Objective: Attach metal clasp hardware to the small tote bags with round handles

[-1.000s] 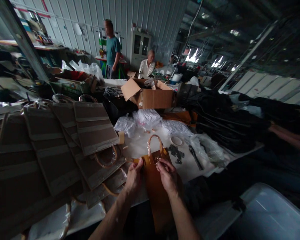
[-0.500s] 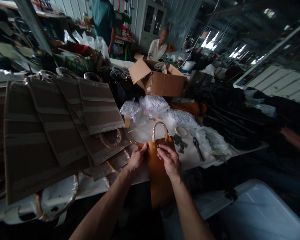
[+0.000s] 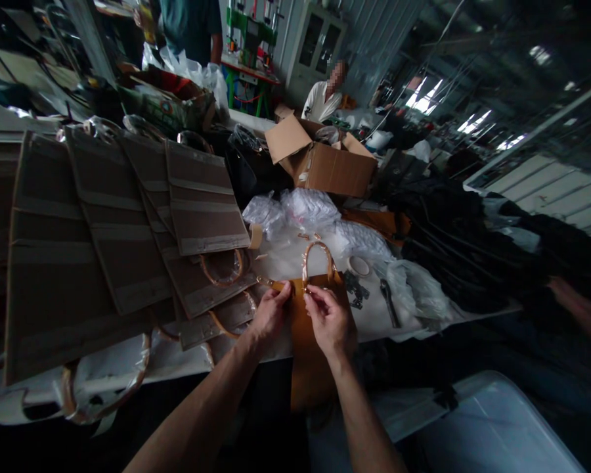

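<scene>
The top edge of a tan leather handbag (image 3: 309, 335) with a looped handle was pinched by the left hand (image 3: 270, 316) and right hand (image 3: 326, 320) at the counter (image 3: 374, 315) edge.

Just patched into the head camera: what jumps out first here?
At centre, the left hand and right hand pinch the top edge of a tan handbag hanging over the table's near edge. A fanned row of brown tote bags fills the left side, and an open cardboard box sits behind.

Both hands, left hand (image 3: 270, 314) and right hand (image 3: 328, 320), on orange bag (image 3: 309, 355) at table (image 3: 285, 256) edge
</scene>
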Demonstrator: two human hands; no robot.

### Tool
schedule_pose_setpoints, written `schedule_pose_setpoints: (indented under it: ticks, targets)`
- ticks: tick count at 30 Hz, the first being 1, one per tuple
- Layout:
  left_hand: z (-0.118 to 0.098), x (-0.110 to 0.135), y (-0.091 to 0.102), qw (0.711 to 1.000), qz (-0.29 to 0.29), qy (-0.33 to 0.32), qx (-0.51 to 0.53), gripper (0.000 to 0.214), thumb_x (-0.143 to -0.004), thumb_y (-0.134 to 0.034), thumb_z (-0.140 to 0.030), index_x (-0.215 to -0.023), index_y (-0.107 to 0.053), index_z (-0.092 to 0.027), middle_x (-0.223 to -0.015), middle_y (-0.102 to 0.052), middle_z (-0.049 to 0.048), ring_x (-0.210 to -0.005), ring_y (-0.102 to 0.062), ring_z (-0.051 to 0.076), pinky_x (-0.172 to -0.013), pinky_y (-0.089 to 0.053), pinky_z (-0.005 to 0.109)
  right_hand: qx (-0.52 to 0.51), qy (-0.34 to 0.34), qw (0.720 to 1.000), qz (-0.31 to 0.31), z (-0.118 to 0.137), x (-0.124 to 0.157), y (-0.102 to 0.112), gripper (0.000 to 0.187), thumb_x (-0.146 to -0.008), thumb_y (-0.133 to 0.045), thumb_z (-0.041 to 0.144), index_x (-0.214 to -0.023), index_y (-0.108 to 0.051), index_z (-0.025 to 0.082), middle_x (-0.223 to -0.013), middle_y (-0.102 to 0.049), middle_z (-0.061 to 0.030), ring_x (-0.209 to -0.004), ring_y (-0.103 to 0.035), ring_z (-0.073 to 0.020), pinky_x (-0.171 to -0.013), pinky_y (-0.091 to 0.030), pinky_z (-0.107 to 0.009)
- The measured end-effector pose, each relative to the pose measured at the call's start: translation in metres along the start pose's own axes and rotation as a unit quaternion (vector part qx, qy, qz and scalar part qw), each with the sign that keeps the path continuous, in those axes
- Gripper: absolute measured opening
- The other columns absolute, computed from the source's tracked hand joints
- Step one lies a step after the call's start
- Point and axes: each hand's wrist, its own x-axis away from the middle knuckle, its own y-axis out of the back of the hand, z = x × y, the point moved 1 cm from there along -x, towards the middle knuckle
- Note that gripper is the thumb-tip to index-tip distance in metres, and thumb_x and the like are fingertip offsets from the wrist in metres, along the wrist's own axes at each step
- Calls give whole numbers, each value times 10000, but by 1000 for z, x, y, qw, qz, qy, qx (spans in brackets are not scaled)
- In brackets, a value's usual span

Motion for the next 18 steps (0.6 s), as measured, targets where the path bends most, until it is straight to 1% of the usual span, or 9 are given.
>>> schedule_pose_setpoints:
  ticks: [3, 5, 8, 11, 13, 18]
  targets:
    - [0, 0, 0, 1000, 18, -8, -5, 454, -734, -908, -544, -821, -726, -137, -665, -608, -16, -561, -470, 96, -607, -405, 240, 55, 59, 997, -9, 2, 0, -2, 286, -991, -655, 452, -1126, -767, 225, -966, -696, -82, -797, -705, -197, -714, -620, -295]
    - [-1, 1, 0, 1000, 24, -14, -8, 443, -756, -896, -536, -865, -745, -134, -708, -644, 3, -595, -502, 106, -624, -416, 237, 86, 89, 992, -7, 2, -1, -3, 264, -1008, -632, 431, -1121, -765, 233, -957, -699, -84, -829, -710, -209, -756, -616, -313]
    - [0, 1, 1, 999, 23, -26, -14, 432, -770, -888, -533, -900, -757, -142, -736, -669, 20, -667, -561, 135, -646, -425, 236, 111, 109, 988, 3, 0, -2, -3, 249, -1022, -613, 413, -1125, -756, 237, -966, -705, -90, -864, -714, -221, -795, -608, -336]
    - [2, 1, 3, 999, 10, -28, -28, 429, -774, -881, -544, -859, -753, -144, -678, -646, 13, -634, -552, 138, -612, -406, 242, 104, 102, 989, 2, -4, -1, -6, 235, -1015, -625, 399, -1130, -744, 232, -980, -704, -92, -853, -712, -217, -776, -608, -328]
    - [4, 0, 5, 999, -1, -28, -40, 436, -766, -882, -555, -823, -749, -144, -635, -622, 4, -597, -530, 132, -582, -383, 244, 88, 87, 992, -2, -6, -1, -7, 230, -1003, -640, 398, -1122, -740, 228, -983, -704, -90, -844, -710, -215, -751, -606, -317]
    - [4, 1, 7, 997, -13, -39, -69, 481, -755, -868, -608, -769, -741, -145, -581, -596, 1, -588, -529, 145, -559, -366, 253, 53, 49, 997, 0, -9, 1, -10, 247, -998, -643, 418, -1119, -730, 221, -994, -704, -89, -862, -707, -215, -722, -593, -293]
